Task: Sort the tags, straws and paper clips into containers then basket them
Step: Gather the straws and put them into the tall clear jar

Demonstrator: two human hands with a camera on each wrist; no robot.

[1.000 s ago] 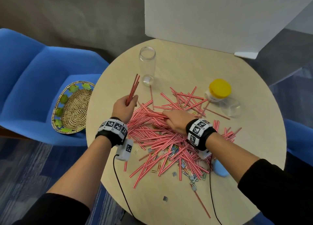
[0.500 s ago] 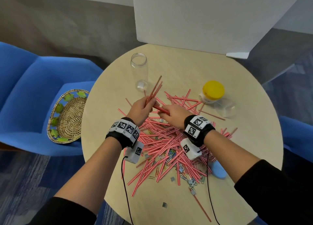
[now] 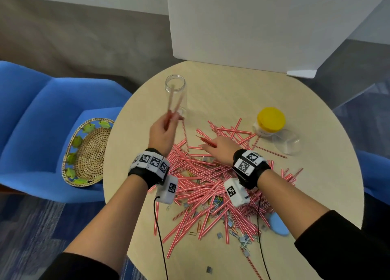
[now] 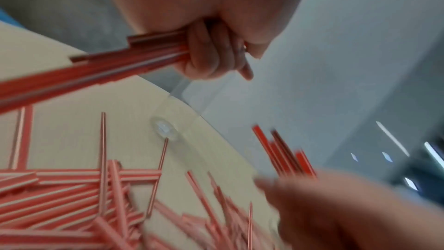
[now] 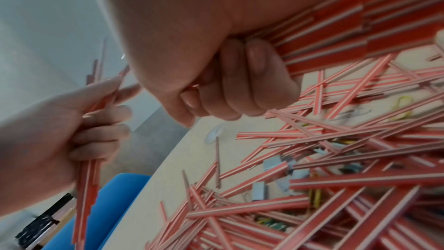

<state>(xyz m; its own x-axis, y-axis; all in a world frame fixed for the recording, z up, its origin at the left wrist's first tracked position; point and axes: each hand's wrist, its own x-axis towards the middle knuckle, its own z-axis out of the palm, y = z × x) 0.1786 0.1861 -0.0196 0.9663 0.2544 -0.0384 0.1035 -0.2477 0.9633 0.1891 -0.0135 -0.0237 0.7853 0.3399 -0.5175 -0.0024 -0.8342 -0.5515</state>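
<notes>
Red-and-white striped straws (image 3: 206, 180) lie in a heap on the round table (image 3: 232, 89), mixed with coloured paper clips (image 3: 217, 201) and small grey tags (image 3: 244, 252). My left hand (image 3: 163, 130) grips a bundle of straws (image 3: 175, 102) raised just in front of the open clear jar (image 3: 175, 89). In the left wrist view its fingers (image 4: 211, 54) curl round the bundle (image 4: 96, 67). My right hand (image 3: 219, 148) rests on the heap's far edge and holds a few straws (image 3: 205, 141). Its curled fingers (image 5: 240, 83) show in the right wrist view.
A woven basket (image 3: 88, 153) sits on the blue chair (image 3: 42, 121) at the left. A yellow-lidded jar (image 3: 270, 121) and a clear container on its side (image 3: 286, 141) stand at the right. A blue lid (image 3: 278, 226) lies near my right forearm. A white board (image 3: 253, 26) stands behind.
The hands were together over the heap; my left hand has since swung up and left with its straw bundle toward the clear jar. My right hand has sunk back onto the heap.
</notes>
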